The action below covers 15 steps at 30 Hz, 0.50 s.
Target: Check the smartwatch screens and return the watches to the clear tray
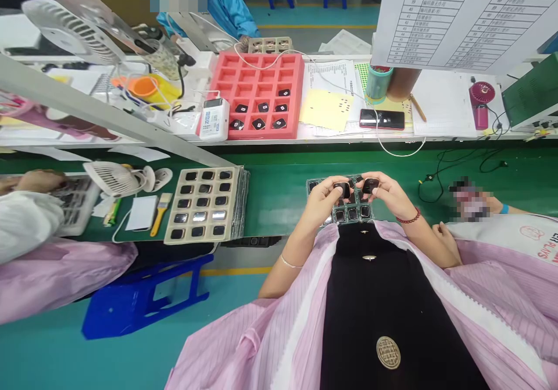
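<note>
One head-worn camera looked forward and steeply down, with the black shirt (366, 308) close below it, the left hand (320, 197) and right hand (389, 192) a little farther out, the green bench (274, 198) around them, and the shelf (322, 142) and a blue sleeve (226, 6) farther off, toward the upper edge.

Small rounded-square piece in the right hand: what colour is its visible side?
Black; the piece in the right hand shows best in the head view.

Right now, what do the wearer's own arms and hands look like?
Left hand and right hand: ungloved. Left arm: thin pale bracelet. Right wrist: red beaded bracelet. Pink, finely striped sleeves stop near the elbows.
</note>
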Tool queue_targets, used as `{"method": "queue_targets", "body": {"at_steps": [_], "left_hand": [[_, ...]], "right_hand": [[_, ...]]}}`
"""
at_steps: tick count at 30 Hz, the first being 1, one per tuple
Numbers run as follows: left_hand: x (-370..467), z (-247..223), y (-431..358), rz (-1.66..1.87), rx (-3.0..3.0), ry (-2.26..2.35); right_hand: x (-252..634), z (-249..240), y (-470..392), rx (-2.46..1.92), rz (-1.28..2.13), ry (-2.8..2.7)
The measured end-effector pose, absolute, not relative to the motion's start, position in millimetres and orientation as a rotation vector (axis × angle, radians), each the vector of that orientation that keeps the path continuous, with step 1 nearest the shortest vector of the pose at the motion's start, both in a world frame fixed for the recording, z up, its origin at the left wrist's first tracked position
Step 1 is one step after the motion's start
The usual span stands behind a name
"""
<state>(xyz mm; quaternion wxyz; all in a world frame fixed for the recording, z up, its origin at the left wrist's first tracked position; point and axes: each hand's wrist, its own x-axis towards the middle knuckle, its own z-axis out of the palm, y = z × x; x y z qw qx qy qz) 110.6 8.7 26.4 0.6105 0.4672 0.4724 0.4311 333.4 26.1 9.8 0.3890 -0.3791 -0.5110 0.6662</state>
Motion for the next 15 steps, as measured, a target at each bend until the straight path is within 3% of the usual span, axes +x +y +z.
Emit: {"method": "queue_targets", "body": {"at_steps": [15], "left_hand": [[112.6,25.2,15.4,0.985,1.043,1.100]], "right_hand": [[335.5,8.6,27.2,-0.980,1.677,-1.273]]}}
